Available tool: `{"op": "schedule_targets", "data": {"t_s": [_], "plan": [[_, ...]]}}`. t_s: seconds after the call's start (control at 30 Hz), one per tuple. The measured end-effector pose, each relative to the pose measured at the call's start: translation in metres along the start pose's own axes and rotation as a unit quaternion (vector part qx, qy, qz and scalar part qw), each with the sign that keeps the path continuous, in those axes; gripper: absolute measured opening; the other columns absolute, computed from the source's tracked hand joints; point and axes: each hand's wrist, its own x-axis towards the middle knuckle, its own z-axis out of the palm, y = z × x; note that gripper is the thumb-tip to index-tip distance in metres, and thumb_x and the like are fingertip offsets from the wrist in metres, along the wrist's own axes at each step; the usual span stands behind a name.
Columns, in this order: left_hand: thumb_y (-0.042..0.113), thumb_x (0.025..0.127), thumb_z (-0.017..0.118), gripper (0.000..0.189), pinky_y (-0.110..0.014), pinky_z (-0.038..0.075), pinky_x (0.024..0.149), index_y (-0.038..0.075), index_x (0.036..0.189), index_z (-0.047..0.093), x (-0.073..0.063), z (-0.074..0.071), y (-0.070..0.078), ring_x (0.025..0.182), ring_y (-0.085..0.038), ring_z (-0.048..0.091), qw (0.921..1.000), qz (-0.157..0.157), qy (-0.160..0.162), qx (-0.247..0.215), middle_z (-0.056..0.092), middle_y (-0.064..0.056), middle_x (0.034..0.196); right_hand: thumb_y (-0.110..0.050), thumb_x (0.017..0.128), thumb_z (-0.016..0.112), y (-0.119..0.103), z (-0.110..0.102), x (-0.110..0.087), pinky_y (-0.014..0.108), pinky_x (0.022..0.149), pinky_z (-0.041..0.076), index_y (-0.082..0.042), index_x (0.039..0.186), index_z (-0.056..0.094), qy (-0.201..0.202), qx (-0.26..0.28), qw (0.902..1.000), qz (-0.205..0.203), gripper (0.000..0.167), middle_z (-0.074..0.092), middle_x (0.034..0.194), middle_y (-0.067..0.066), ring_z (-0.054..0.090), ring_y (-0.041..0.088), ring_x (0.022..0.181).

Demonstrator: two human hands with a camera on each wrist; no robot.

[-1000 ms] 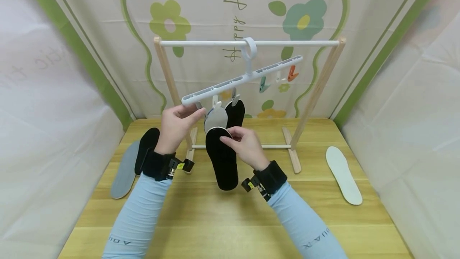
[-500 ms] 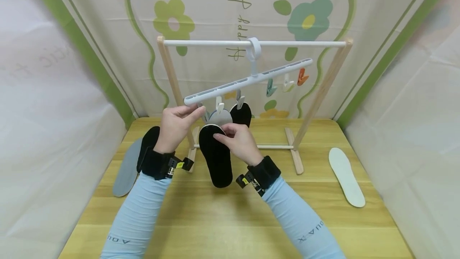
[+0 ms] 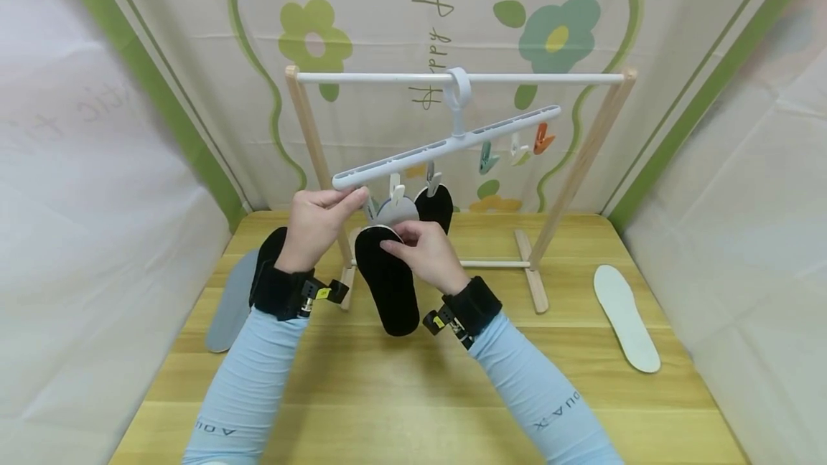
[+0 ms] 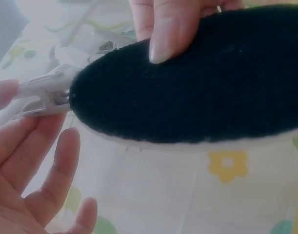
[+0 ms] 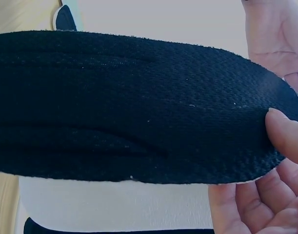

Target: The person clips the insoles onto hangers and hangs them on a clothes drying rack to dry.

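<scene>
My right hand (image 3: 428,253) pinches a black insole (image 3: 388,284) with a pale edge near its upper end, thumb on the dark face. At the left end of the white clip hanger (image 3: 413,156), my left hand (image 3: 313,224) pinches the handles of a grey clothes peg (image 4: 44,92). In the left wrist view the insole's rounded end lies right at this peg's tip. Behind it, a white peg (image 3: 396,189) holds a grey insole (image 3: 402,211), and a grey peg (image 3: 433,179) holds another black insole (image 3: 436,208).
The hanger hangs tilted from a wooden rack's white rod (image 3: 362,78). Green (image 3: 487,158), white (image 3: 518,149) and orange pegs (image 3: 543,138) dangle on its right side. Loose grey (image 3: 229,311) and black insoles (image 3: 268,246) lie left on the table; a pale insole (image 3: 627,318) lies right.
My right hand has brought the black insole left and slightly up to the peg in my left hand. The hanger's right end and its pegs have shifted slightly in view.
</scene>
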Motion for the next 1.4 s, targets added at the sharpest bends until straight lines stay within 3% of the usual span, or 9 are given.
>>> {"op": "schedule_targets", "data": {"t_s": [0.33, 1.1, 1.4], "plan": [[0.030, 0.090, 0.075, 0.027, -0.038, 0.051, 0.095, 0.006, 0.103, 0.077, 0.002, -0.001, 0.000, 0.109, -0.020, 0.066, 0.9999, 0.001, -0.006, -0.013, 0.074, -0.009, 0.103, -0.016, 0.091, 0.074, -0.003, 0.000, 0.003, 0.030, 0.074, 0.055, -0.007, 0.097, 0.075, 0.000, 0.016, 0.9999, -0.004, 0.011, 0.071, 0.092, 0.000, 0.065, 0.014, 0.081], [0.031, 0.088, 0.077, 0.031, -0.035, 0.051, 0.094, 0.004, 0.104, 0.076, 0.004, -0.002, 0.003, 0.109, -0.020, 0.065, 0.9998, -0.002, -0.002, -0.020, 0.073, -0.010, 0.105, -0.014, 0.090, 0.075, -0.013, 0.002, 0.011, 0.029, 0.073, 0.055, -0.004, 0.098, 0.075, 0.011, 0.047, 0.9988, -0.010, 0.014, 0.072, 0.094, 0.006, 0.067, 0.016, 0.081], [0.034, 0.084, 0.081, 0.035, -0.042, 0.047, 0.099, 0.007, 0.107, 0.077, 0.001, -0.004, 0.003, 0.111, -0.020, 0.064, 0.9995, -0.030, -0.011, -0.008, 0.073, -0.009, 0.105, -0.018, 0.090, 0.076, -0.015, 0.003, 0.011, 0.029, 0.073, 0.054, -0.006, 0.099, 0.075, -0.004, 0.042, 0.9990, 0.012, 0.016, 0.072, 0.092, 0.001, 0.066, 0.014, 0.080]]}}
